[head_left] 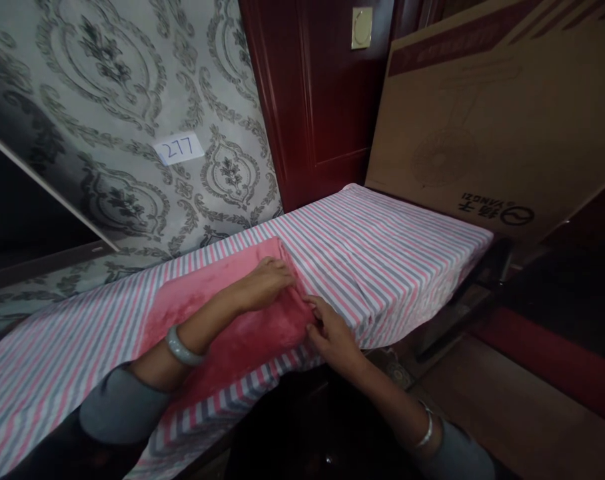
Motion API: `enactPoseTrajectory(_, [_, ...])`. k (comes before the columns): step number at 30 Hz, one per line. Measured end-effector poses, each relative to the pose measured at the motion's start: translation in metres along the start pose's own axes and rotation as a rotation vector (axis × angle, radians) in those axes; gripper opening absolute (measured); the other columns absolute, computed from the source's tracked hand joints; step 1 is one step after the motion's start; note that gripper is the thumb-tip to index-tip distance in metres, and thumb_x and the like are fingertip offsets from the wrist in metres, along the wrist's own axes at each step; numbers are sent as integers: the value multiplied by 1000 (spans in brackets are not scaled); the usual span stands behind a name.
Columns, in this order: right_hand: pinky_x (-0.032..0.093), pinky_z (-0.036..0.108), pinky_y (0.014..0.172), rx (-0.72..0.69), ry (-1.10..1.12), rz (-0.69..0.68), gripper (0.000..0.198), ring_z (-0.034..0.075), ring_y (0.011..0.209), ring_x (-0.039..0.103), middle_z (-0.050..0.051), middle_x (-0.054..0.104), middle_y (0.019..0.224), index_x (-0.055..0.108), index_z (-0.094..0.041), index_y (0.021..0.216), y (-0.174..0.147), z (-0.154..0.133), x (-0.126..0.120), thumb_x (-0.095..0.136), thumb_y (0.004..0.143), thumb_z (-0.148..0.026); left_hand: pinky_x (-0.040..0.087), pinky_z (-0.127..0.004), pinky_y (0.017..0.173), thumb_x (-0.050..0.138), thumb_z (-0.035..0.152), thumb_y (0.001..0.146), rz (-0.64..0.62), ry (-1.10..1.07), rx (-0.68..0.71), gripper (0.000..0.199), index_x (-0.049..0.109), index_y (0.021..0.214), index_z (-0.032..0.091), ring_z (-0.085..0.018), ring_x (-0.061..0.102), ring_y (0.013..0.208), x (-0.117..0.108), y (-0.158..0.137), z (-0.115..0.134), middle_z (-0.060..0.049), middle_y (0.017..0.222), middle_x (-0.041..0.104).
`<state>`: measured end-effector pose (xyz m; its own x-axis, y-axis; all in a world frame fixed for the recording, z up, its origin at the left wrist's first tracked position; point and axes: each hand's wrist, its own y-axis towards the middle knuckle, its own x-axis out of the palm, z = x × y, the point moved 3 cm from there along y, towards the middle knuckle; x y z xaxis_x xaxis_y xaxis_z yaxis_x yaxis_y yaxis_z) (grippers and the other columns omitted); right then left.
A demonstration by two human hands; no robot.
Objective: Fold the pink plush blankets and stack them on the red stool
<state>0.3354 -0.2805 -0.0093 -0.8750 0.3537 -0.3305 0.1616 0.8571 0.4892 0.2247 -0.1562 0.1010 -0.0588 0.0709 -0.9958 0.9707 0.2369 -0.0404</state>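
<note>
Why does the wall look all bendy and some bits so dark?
In the head view, the wide lens curves straight lines, so the patterned wall and door lean and bow. Light falls on the striped cloth and pink cloth, where the left hand and right hand show fairly sharp; the lower corners and left edge sink into shadow.

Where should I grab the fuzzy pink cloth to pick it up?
Probably the pink cloth is best pinched at its right edge, where the left hand and right hand already rest. It lies flat on the striped sheet, so come from the near side and pinch that loose edge.
</note>
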Motion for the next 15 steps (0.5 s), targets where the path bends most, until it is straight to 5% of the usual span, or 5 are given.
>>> enactPoseTrajectory(5, [51, 42, 95, 10, -61, 93, 52, 25, 110, 62, 10, 64, 123, 47, -21, 139, -8, 8, 7, 47, 87, -18, 35, -39, 88, 55, 5, 85, 20, 97, -1, 19, 67, 86, 19, -23, 55, 98, 15, 25, -7, -4, 91, 69])
enactPoseTrajectory(10, [53, 42, 90, -20, -170, 136, 47, 25, 104, 63, 10, 66, 123, 52, -21, 137, -15, 14, 10, 43, 91, -16, 40, -41, 97, 58, 18, 93, 90, -79, -96, 12, 69, 96, 19, -22, 60, 105, 55, 30, -16, -5, 100, 70])
enactPoseTrajectory(13, [54, 40, 87, -49, -239, 83, 39, 24, 97, 63, 9, 68, 109, 62, -21, 126, -12, 9, 4, 44, 92, -13, 40, -43, 106, 58, 21, 94, 232, -194, -119, 24, 66, 116, 20, -23, 56, 123, 67, 23, -24, -9, 124, 67])
enactPoseTrajectory(15, [54, 42, 87, -68, -348, 56, 36, 26, 98, 61, 11, 67, 104, 67, -20, 120, -7, 0, -2, 47, 91, -12, 35, -47, 114, 61, 29, 93, 310, -190, -145, 36, 61, 128, 20, -26, 44, 139, 67, 18, -29, -14, 147, 52])
